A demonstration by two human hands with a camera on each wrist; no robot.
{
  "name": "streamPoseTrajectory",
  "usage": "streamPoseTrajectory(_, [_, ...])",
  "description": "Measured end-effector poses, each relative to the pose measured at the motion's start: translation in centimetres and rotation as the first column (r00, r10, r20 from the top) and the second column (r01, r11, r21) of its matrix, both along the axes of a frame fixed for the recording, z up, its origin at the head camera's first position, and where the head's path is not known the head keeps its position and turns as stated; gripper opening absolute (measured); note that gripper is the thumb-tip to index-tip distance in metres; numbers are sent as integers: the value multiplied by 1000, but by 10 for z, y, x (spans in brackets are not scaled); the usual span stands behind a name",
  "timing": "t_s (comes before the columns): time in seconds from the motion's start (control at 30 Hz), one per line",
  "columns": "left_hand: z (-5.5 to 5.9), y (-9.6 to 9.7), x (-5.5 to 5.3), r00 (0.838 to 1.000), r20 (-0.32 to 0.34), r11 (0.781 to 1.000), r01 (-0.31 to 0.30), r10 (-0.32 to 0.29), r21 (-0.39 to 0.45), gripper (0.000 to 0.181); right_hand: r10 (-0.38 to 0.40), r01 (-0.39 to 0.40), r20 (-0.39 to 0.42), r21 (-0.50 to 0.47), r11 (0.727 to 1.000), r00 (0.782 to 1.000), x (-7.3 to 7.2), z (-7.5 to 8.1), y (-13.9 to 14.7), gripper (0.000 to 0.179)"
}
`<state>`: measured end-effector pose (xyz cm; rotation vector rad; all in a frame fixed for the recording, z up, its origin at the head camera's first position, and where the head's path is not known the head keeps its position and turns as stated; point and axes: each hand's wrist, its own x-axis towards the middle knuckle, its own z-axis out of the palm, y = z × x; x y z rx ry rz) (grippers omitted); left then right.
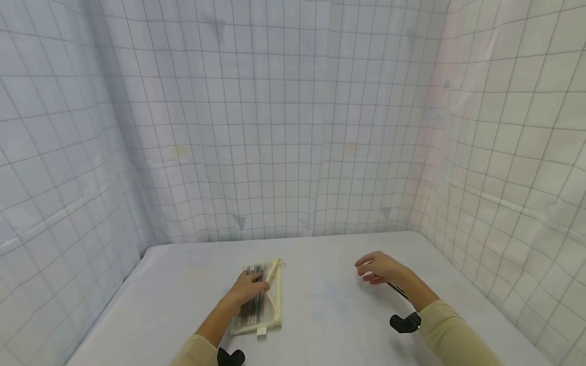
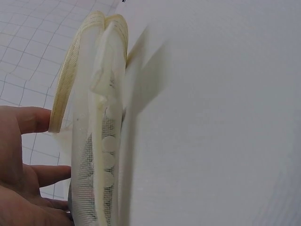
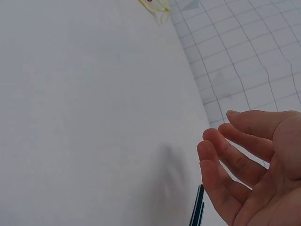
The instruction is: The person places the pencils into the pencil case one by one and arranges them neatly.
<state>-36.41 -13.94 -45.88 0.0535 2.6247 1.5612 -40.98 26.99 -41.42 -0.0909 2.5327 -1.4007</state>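
Note:
A pale yellow-edged mesh pouch (image 1: pixel 276 317) lies left of centre on the table, its mouth spread along the right side. Dark slim sticks, perhaps pencils or pens (image 1: pixel 249 310), show through the mesh. My left hand (image 1: pixel 247 288) reaches over the pouch and holds its raised edge band (image 2: pixel 66 89) at the fingertips, other fingers against the mesh side. My right hand (image 1: pixel 383 268) hovers over the table at the right, fingers loosely bent and nothing in them. Two dark slim sticks (image 3: pixel 197 207) lie just beyond that hand, partly hidden by the wrist in the head view.
A small white tab (image 1: pixel 261 332) sits at the pouch's near edge. The white table (image 1: pixel 329 305) runs back to a grid-patterned curtain (image 1: pixel 284 152), with more of it along both sides. Black wrist cameras (image 1: pixel 405 323) are strapped at both sleeves.

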Motion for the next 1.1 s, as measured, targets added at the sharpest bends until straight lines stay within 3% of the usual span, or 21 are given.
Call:
streamPoseTrajectory(0.53, [-2,2,3,1000,-7,1000,-2,2,4,68,-42,42,-32,-22,999,999,15,0,75,41])
streamPoseTrajectory(0.93, [-4,1,1,1000,-21,1000,-11,11,-5,69,11,-5,-102,67,998,995,22,-26,103,33])
streamPoseTrajectory(1.1, [-4,0,3,1000,-28,1000,-4,4,-2,69,62,-42,-161,122,992,985,20,-28,102,25])
